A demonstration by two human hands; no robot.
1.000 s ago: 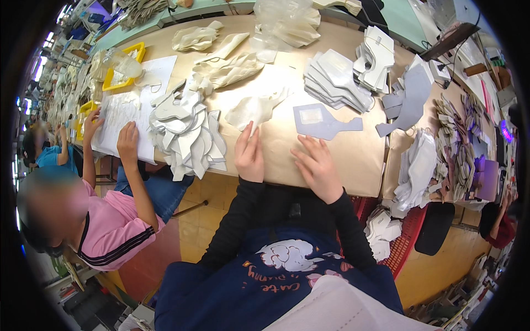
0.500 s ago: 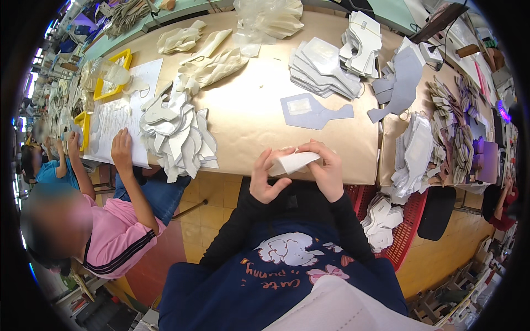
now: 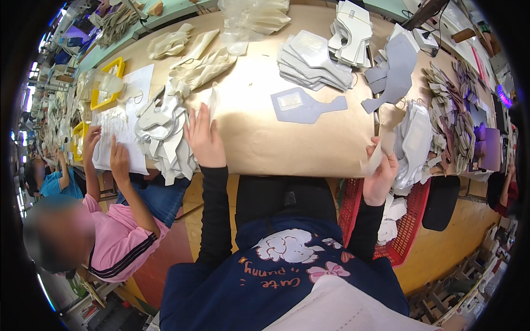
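My left hand (image 3: 206,139) reaches over the table with its fingers stretched out, beside the heap of white and grey cut pieces (image 3: 160,129). A thin whitish piece (image 3: 213,97) stands at its fingertips; I cannot tell whether they touch it. At the table's right front edge, my right hand (image 3: 381,177) pinches a curled pale piece (image 3: 374,158). Between the hands, farther back, lies a flat blue-grey cut piece (image 3: 309,106) with a whitish rectangle (image 3: 290,101) on it.
Stacked grey pieces (image 3: 309,60) and a white bundle (image 3: 351,30) stand at the back. Grey pieces (image 3: 395,71) and another stack (image 3: 413,140) lie right. A red basket (image 3: 406,243) stands below. A co-worker in pink (image 3: 118,237) sits left, near yellow trays (image 3: 108,83).
My hands were together at the front edge around a folded white piece. Now they are apart, the left over by the heap, the right at the right edge with a pale piece.
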